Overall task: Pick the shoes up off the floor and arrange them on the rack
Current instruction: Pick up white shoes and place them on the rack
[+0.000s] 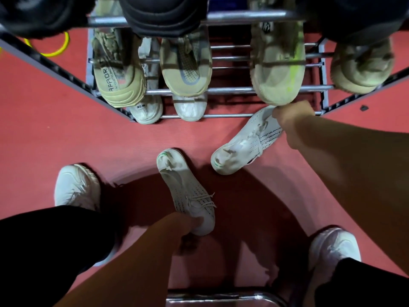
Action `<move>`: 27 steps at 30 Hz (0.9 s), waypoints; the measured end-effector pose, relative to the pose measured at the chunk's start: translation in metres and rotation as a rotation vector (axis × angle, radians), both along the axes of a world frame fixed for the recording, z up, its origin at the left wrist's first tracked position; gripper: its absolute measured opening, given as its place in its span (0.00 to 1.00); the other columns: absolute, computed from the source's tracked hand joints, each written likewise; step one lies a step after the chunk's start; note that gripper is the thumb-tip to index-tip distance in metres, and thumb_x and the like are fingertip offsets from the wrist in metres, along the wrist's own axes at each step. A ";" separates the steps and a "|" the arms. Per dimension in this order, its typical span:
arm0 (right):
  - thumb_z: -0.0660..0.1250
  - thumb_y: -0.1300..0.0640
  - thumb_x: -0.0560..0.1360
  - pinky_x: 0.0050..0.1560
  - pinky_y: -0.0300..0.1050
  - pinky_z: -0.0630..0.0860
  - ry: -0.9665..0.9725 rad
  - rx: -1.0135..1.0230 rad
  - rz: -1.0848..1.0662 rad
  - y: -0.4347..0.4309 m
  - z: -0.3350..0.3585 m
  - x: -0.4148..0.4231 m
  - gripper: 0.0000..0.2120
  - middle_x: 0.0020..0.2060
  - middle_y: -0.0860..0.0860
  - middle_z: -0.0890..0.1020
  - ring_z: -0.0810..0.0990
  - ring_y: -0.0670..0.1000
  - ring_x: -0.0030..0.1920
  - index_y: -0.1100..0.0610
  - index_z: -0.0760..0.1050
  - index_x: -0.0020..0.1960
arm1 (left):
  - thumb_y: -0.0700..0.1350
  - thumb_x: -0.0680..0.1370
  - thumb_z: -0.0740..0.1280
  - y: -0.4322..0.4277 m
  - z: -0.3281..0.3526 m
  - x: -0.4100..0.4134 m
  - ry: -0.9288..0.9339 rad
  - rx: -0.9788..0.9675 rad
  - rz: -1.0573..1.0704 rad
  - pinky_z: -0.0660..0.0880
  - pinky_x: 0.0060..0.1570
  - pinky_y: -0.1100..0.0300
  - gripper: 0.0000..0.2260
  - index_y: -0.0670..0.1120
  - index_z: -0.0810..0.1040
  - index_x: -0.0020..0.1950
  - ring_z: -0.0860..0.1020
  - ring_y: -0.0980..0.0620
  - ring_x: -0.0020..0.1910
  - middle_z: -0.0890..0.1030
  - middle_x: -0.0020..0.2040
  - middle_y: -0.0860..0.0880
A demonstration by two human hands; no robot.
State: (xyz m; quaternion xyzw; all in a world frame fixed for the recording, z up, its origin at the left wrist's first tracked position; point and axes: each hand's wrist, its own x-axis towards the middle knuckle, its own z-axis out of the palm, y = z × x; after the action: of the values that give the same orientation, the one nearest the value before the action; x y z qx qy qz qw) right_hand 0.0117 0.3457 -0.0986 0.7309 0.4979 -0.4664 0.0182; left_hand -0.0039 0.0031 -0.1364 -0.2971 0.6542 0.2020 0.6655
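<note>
Red floor [44,140] | rack [232,90], 12 o'clock | my left hand [190,224] grips near shoe [186,191] at 6 | my right hand [290,120] grips far shoe [243,142] at 2

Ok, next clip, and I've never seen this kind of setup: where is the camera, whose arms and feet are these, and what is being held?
There is no machine here: a person wears one wide-angle camera on the head, so you look down past their own arms. The left hand grips the heel end of a white perforated lace-up sneaker with green toe trim, which lies on the red floor mat. The right hand holds the heel of the matching white sneaker, close to the metal-bar shoe rack. The rack carries beige sneakers on one tier and white sneakers below. The two white shoes at the lower corners are on the person's own feet, under black trousers.
</note>
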 end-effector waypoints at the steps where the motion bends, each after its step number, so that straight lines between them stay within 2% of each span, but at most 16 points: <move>1: 0.71 0.55 0.76 0.58 0.36 0.78 0.027 -0.087 -0.043 -0.003 0.003 0.002 0.26 0.69 0.54 0.77 0.77 0.55 0.69 0.54 0.69 0.72 | 0.49 0.77 0.75 -0.001 0.001 0.001 0.011 0.011 -0.025 0.82 0.39 0.51 0.17 0.39 0.80 0.58 0.82 0.46 0.35 0.84 0.38 0.43; 2: 0.67 0.58 0.80 0.53 0.32 0.79 0.085 -0.199 -0.104 -0.005 0.003 0.003 0.19 0.65 0.53 0.81 0.79 0.54 0.66 0.57 0.71 0.71 | 0.49 0.77 0.75 -0.001 0.002 0.002 0.015 0.024 -0.047 0.82 0.40 0.51 0.16 0.39 0.80 0.57 0.81 0.46 0.35 0.83 0.37 0.43; 3: 0.63 0.60 0.83 0.48 0.34 0.80 0.096 -0.176 -0.015 -0.012 0.005 0.009 0.10 0.53 0.52 0.87 0.84 0.52 0.58 0.56 0.74 0.65 | 0.48 0.77 0.75 0.001 0.004 0.004 0.012 0.037 -0.070 0.81 0.39 0.52 0.15 0.39 0.80 0.56 0.81 0.47 0.34 0.83 0.35 0.43; 4: 0.60 0.58 0.85 0.41 0.38 0.80 0.062 -0.241 0.030 -0.020 0.006 0.013 0.04 0.35 0.49 0.87 0.85 0.52 0.46 0.55 0.74 0.55 | 0.48 0.77 0.75 0.003 0.004 0.006 0.010 0.045 -0.101 0.80 0.37 0.53 0.14 0.39 0.80 0.55 0.81 0.47 0.33 0.83 0.34 0.43; 5: 0.59 0.56 0.86 0.38 0.42 0.78 0.030 -0.303 0.073 -0.027 0.004 0.018 0.09 0.23 0.54 0.81 0.80 0.54 0.37 0.55 0.71 0.47 | 0.48 0.77 0.75 0.006 0.005 0.008 0.009 0.050 -0.138 0.80 0.35 0.54 0.14 0.38 0.80 0.54 0.81 0.47 0.32 0.83 0.35 0.43; 6: 0.59 0.56 0.86 0.37 0.44 0.75 -0.007 -0.339 0.107 -0.037 0.001 0.023 0.13 0.21 0.56 0.78 0.74 0.53 0.34 0.58 0.69 0.43 | 0.48 0.77 0.75 0.009 0.004 0.011 0.008 0.054 -0.179 0.80 0.34 0.54 0.15 0.38 0.80 0.54 0.81 0.46 0.32 0.83 0.35 0.42; 8: 0.60 0.55 0.85 0.32 0.45 0.76 0.032 -0.445 0.005 -0.055 0.003 0.034 0.14 0.32 0.55 0.75 0.72 0.53 0.33 0.60 0.70 0.42 | 0.48 0.77 0.75 0.017 0.006 0.016 0.003 0.068 -0.241 0.80 0.33 0.54 0.15 0.37 0.81 0.54 0.81 0.46 0.30 0.83 0.35 0.42; 11: 0.63 0.52 0.83 0.50 0.52 0.78 0.079 -0.501 -0.030 -0.080 -0.005 0.055 0.08 0.41 0.54 0.76 0.75 0.54 0.39 0.57 0.73 0.50 | 0.47 0.78 0.75 0.025 0.008 0.022 0.005 0.085 -0.315 0.81 0.36 0.52 0.16 0.34 0.81 0.56 0.82 0.45 0.32 0.83 0.37 0.40; 13: 0.67 0.51 0.79 0.47 0.51 0.76 0.138 -0.528 -0.027 -0.090 -0.007 0.059 0.09 0.44 0.55 0.79 0.77 0.55 0.41 0.56 0.77 0.53 | 0.46 0.77 0.75 0.028 0.009 0.024 0.012 0.104 -0.364 0.82 0.40 0.50 0.17 0.33 0.81 0.56 0.83 0.43 0.34 0.84 0.40 0.38; 14: 0.70 0.52 0.77 0.45 0.50 0.76 0.159 -0.539 -0.043 -0.092 -0.010 0.062 0.13 0.47 0.56 0.81 0.78 0.56 0.42 0.58 0.79 0.57 | 0.46 0.77 0.75 0.029 0.009 0.026 0.010 0.109 -0.402 0.82 0.41 0.49 0.17 0.33 0.81 0.55 0.83 0.43 0.34 0.84 0.41 0.37; 16: 0.70 0.53 0.78 0.44 0.51 0.76 0.181 -0.577 -0.071 -0.090 -0.013 0.070 0.18 0.46 0.58 0.81 0.79 0.57 0.43 0.63 0.77 0.62 | 0.48 0.78 0.75 0.033 0.012 0.027 -0.001 0.104 -0.493 0.83 0.45 0.47 0.18 0.33 0.81 0.56 0.83 0.42 0.37 0.86 0.45 0.36; 20: 0.67 0.56 0.80 0.37 0.46 0.74 0.275 -0.559 -0.137 -0.084 -0.012 0.089 0.04 0.40 0.51 0.77 0.76 0.51 0.37 0.55 0.75 0.53 | 0.47 0.78 0.74 0.037 0.019 0.028 -0.014 0.103 -0.578 0.83 0.45 0.47 0.17 0.33 0.82 0.55 0.83 0.43 0.36 0.85 0.42 0.39; 22: 0.70 0.54 0.77 0.41 0.48 0.77 0.318 -0.563 -0.157 -0.083 -0.008 0.095 0.09 0.44 0.53 0.80 0.79 0.53 0.40 0.56 0.77 0.55 | 0.47 0.78 0.74 0.038 0.025 0.027 -0.018 0.097 -0.620 0.83 0.41 0.49 0.14 0.34 0.82 0.50 0.83 0.45 0.33 0.85 0.39 0.40; 24: 0.74 0.51 0.70 0.48 0.51 0.80 0.303 -0.576 -0.141 -0.081 -0.019 0.103 0.21 0.50 0.59 0.84 0.83 0.60 0.48 0.61 0.80 0.59 | 0.46 0.79 0.74 0.039 0.032 0.025 -0.014 0.089 -0.626 0.82 0.38 0.51 0.12 0.36 0.81 0.47 0.81 0.47 0.29 0.83 0.33 0.42; 25: 0.73 0.51 0.69 0.47 0.51 0.80 0.284 -0.578 -0.136 -0.081 -0.018 0.106 0.21 0.51 0.61 0.85 0.84 0.61 0.48 0.61 0.81 0.59 | 0.46 0.78 0.74 0.039 0.037 0.023 -0.006 0.094 -0.626 0.82 0.37 0.51 0.11 0.37 0.81 0.47 0.81 0.47 0.29 0.82 0.33 0.43; 27: 0.72 0.55 0.73 0.40 0.48 0.78 0.274 -0.557 -0.163 -0.083 -0.001 0.109 0.13 0.48 0.61 0.85 0.83 0.59 0.41 0.60 0.82 0.56 | 0.46 0.78 0.74 0.039 0.046 0.021 0.012 0.117 -0.612 0.81 0.36 0.51 0.12 0.37 0.82 0.50 0.80 0.47 0.28 0.82 0.33 0.43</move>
State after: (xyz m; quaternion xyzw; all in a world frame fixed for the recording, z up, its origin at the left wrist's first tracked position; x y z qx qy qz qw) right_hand 0.1206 0.2627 -0.0993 0.6657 0.2886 -0.6788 0.1132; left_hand 0.0170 0.0424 -0.0906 -0.0462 0.7046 0.0311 0.7074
